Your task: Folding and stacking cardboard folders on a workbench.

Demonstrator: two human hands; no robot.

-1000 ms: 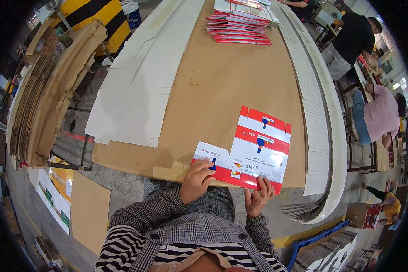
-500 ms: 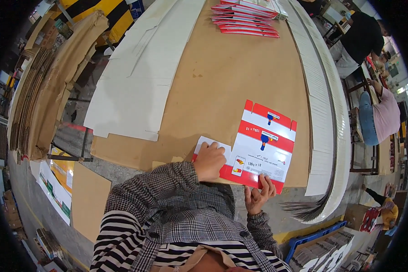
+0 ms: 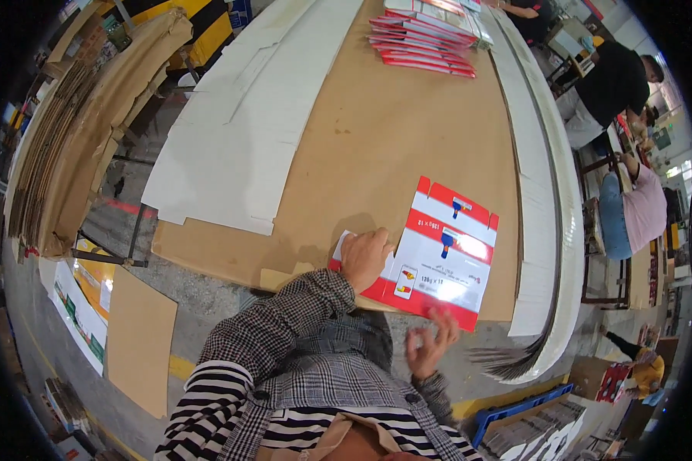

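Head view: the left hand (image 3: 367, 260) curls over a red-and-white carton (image 3: 452, 263), grip unclear; the right hand (image 3: 430, 344) is loosely open. The carton looks largely unformed.

From my end I make out one unfolded carton blank (image 3: 442, 265), glossy, banded in red and white, with small blue pictures printed on its panels. It lies spread open and slightly skewed at the near edge of the brown tabletop (image 3: 392, 146), its red near corner jutting past. I see slits notching its far flap; its narrower left panel is mostly hidden from me.
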